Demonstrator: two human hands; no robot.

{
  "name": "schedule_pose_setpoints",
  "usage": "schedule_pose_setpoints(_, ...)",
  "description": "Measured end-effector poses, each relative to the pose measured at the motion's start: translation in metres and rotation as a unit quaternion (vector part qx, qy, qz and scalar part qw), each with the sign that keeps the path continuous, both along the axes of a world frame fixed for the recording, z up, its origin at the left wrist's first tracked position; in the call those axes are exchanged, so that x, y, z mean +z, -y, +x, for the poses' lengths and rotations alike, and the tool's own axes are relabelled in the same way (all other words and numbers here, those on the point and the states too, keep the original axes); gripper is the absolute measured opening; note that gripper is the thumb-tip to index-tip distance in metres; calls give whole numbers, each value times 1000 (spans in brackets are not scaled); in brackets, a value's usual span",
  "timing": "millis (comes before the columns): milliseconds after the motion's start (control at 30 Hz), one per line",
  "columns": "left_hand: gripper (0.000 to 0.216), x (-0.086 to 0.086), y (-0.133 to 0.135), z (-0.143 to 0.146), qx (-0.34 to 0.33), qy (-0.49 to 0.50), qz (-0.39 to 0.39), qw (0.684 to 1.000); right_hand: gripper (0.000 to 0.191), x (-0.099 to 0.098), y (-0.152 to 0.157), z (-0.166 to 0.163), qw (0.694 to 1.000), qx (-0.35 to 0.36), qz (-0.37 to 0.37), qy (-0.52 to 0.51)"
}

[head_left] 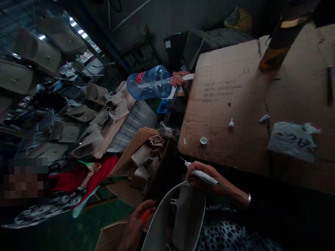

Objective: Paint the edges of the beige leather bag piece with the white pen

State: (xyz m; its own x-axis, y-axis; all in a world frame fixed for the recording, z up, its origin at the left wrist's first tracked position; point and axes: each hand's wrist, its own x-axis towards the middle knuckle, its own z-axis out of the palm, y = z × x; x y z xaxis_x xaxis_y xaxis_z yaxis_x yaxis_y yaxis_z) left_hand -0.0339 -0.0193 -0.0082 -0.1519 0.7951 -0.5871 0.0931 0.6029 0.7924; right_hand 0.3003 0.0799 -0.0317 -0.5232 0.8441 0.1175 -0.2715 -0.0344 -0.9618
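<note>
My left hand grips the edge of a pale grey bag-shaped piece at the bottom middle, fingers curled round it with a small orange thing showing under them. My right hand is closed on a white pen-shaped tool, held just above the top rim of the grey piece and below the edge of the cardboard-covered table.
An open carton of beige pieces stands left of my hands. A blue water jug lies on its side behind it. A white cap, a crumpled cloth and a dark cylinder sit on the cardboard. Another person is at the lower left.
</note>
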Motion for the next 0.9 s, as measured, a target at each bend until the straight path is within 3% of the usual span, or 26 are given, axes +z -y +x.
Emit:
schedule_pose_setpoints(67,58,10,-14,-7,-11,47,60,997,23,4,2,-6,1000,3,-11,-22)
schedule_pose_setpoints(133,60,24,-39,-1,-68,94,106,988,23,7,5,-15,1000,-11,-5,-24)
schedule_pose_setpoints(233,74,42,-82,32,-224,90,117,963,21,8,9,-29,998,-58,19,-6)
schedule_pose_setpoints(333,60,48,-107,73,-376,42,75,923,21,6,12,-36,991,-127,35,30)
schedule_pose_setpoints(400,53,44,-108,93,-407,-2,78,910,23,3,14,-37,984,-165,29,52)
schedule_pose_setpoints(467,49,35,-101,106,-379,-31,107,919,24,0,15,-37,981,-183,21,61)
schedule_pose_setpoints(633,32,6,-81,118,-225,-55,142,962,27,-7,14,-40,976,-201,44,77)
schedule_pose_setpoints(733,21,-2,-75,122,-147,-102,167,970,29,-6,13,-42,976,-194,50,87)
schedule_pose_setpoints(900,10,3,-76,119,-149,-111,208,960,25,1,12,-41,981,-172,43,79)
